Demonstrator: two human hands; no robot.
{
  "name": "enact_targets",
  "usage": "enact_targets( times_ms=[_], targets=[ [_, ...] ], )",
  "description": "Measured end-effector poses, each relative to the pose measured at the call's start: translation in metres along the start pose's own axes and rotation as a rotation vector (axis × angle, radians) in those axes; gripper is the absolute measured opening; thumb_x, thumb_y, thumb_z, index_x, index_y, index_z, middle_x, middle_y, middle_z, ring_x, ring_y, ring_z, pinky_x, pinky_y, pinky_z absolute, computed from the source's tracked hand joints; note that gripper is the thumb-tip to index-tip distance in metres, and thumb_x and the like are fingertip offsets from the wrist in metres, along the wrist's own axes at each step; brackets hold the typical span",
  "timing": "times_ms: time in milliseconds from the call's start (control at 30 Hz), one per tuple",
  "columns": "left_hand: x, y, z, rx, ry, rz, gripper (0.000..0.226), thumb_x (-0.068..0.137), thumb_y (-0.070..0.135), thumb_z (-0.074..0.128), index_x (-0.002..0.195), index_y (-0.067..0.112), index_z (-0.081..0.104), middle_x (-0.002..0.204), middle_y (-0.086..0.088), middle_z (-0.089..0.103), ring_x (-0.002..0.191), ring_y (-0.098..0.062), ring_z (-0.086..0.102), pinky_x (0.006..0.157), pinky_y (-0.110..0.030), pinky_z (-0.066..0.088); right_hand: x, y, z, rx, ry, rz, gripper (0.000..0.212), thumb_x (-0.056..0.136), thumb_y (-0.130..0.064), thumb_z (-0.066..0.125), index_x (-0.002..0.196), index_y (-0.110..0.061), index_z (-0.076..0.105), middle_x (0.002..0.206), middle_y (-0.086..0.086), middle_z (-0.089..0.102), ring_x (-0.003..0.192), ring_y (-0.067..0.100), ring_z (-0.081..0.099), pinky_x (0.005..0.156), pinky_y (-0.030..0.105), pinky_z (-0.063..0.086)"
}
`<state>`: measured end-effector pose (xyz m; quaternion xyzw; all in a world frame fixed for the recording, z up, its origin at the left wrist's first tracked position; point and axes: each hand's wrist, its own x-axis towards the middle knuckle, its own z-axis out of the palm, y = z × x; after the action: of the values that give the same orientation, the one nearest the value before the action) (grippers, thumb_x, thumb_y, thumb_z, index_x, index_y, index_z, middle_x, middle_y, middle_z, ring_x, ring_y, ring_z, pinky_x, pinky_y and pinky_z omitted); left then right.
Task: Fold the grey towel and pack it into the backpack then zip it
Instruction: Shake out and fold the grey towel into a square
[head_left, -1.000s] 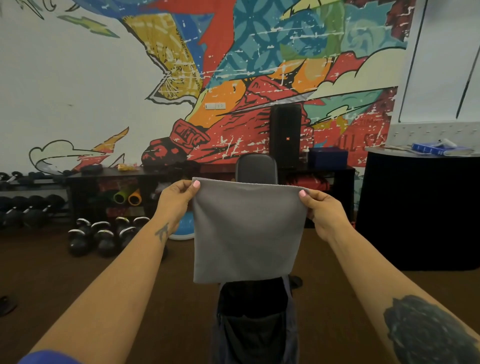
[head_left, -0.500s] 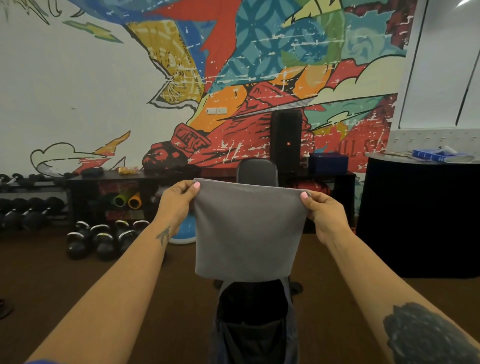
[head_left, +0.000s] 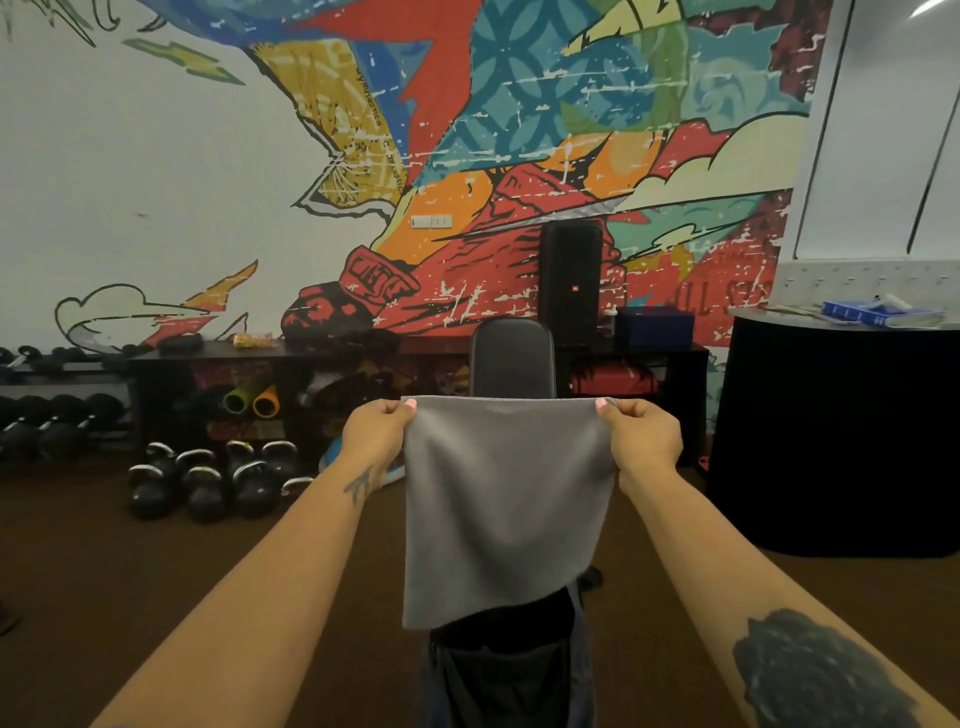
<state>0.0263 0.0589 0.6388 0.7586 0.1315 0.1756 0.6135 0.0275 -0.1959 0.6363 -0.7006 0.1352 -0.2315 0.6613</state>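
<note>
Lowered slightly since the earlier frame, the grey towel (head_left: 506, 509) is pinched at its top corners by left hand (head_left: 375, 435) and right hand (head_left: 644, 439), hanging just above what seems the open backpack (head_left: 506, 680) (partly hidden). Corners should be brought together evenly.

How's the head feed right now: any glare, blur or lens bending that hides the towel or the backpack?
Head view: grey towel evenly lit and sharp, pinched by left hand and right hand; backpack dark and murky below it; wide-angle bending curves the edges; one small glare streak at top right.
</note>
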Motion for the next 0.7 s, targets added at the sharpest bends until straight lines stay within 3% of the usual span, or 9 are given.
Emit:
enact_targets(
  times_ms=[100,167,400,567,700],
  targets=[
    [-0.006,-0.002,0.008,-0.016,0.016,0.019,0.02,0.094,0.032,0.054,0.101,0.015,0.063,0.104,-0.008,0.066,0.097,-0.026,0.063,0.087,-0.05,0.055,-0.004,-0.002,0.002,-0.025,0.053,-0.105,0.009,0.089,-0.026,0.064,0.087,-0.018,0.068,0.081,-0.008,0.06,0.079,0.01,0.054,0.074,0.027,0.042],
    [-0.011,-0.002,0.018,-0.049,0.008,0.011,0.015,0.092,0.032,0.056,0.092,0.018,0.061,0.101,-0.008,0.067,0.096,-0.028,0.065,0.083,-0.05,0.057,-0.009,-0.003,0.007,-0.055,0.053,-0.152,0.01,0.089,-0.026,0.064,0.084,-0.019,0.067,0.078,-0.009,0.061,0.075,0.006,0.055,0.073,0.025,0.042],
    [-0.042,0.01,0.062,-0.21,-0.229,-0.079,0.011,0.091,0.021,0.059,0.083,0.013,0.059,0.096,-0.011,0.068,0.082,-0.023,0.069,0.052,-0.03,0.057,-0.025,0.002,0.03,-0.116,-0.01,-0.147,0.014,0.088,-0.028,0.064,0.077,-0.021,0.066,0.072,-0.009,0.061,0.072,0.009,0.056,0.058,0.019,0.038],
    [-0.051,0.015,0.077,-0.213,-0.325,-0.089,0.013,0.09,0.025,0.062,0.086,0.013,0.063,0.094,-0.011,0.071,0.083,-0.024,0.072,0.06,-0.031,0.058,-0.033,0.003,0.039,-0.111,-0.116,-0.18,0.008,0.086,-0.028,0.067,0.082,-0.022,0.072,0.076,-0.011,0.064,0.073,0.002,0.058,0.059,0.015,0.041],
    [-0.052,0.018,0.082,-0.223,-0.316,-0.09,0.011,0.09,0.023,0.063,0.088,0.013,0.067,0.093,-0.011,0.072,0.083,-0.023,0.072,0.058,-0.029,0.057,-0.033,0.003,0.042,-0.096,-0.157,-0.193,0.011,0.086,-0.027,0.068,0.088,-0.02,0.076,0.08,-0.008,0.068,0.075,0.003,0.061,0.059,0.014,0.044]
  ],
)
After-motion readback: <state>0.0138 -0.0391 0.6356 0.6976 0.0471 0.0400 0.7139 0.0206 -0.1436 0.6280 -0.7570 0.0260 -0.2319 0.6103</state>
